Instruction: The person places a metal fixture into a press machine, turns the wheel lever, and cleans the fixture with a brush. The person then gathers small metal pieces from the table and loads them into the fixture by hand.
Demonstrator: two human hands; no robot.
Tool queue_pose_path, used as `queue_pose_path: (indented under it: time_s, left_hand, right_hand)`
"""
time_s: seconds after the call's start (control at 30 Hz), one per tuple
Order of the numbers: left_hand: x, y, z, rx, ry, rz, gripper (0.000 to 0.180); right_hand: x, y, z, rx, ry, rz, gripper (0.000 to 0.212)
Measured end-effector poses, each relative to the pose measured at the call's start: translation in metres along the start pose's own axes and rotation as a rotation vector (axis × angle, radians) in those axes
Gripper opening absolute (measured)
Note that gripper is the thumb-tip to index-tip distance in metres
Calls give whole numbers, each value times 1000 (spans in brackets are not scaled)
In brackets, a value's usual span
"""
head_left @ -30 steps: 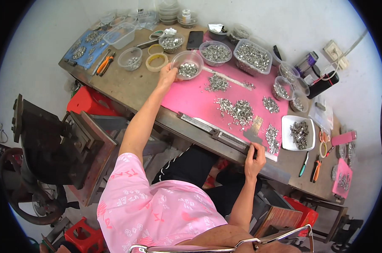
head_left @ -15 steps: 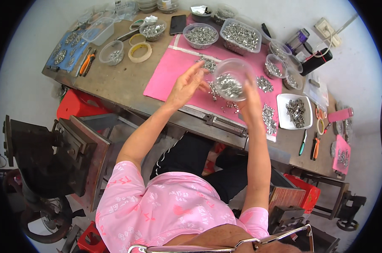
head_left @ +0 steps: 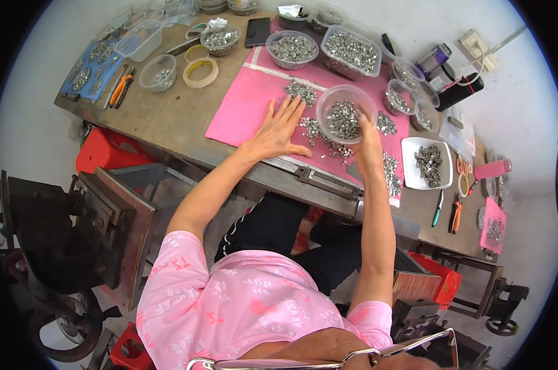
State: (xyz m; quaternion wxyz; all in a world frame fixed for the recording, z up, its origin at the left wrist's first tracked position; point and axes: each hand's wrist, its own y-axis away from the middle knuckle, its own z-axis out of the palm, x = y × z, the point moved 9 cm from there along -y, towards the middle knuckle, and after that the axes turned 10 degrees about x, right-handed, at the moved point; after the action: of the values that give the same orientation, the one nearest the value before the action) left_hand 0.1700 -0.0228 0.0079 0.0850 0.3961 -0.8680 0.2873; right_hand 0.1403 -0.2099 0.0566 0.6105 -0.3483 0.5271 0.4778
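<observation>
Right hand (head_left: 369, 147) pinches clear bowl (head_left: 333, 97) at right rim; left hand (head_left: 278, 134), fingers spread. Bowl probably light, flexible; rim hold advised.

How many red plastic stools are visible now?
3 red plastic stools: one at the left, just below the table; one at the bottom left edge; one at the right. All are partly out of sight; others may be hidden.

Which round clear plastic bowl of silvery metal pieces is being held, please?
The round clear plastic bowl in the right hand, over the pink rectangular cloth; the other bowls sit unheld.
</observation>
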Motion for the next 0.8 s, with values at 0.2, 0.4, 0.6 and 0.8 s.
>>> queue_pose_path:
  time_s: [0.2,0.4,0.6,0.8]
  left_hand:
    - [4,-2,-2,1,-19,21,130]
    - [3,-3,0,-23,-48,6,130]
    - [5,-6,-2,-16,-29,-13,130]
    - [6,-4,-4,8,-64,2,127]
  right_hand:
    - [0,-5,-4,91,46,-27,56]
    - [12,-5,8,-4,102,50,57]
    - [2,-5,6,50,302,-166,56]
    - [-16,8,18,122,622,-518,58]
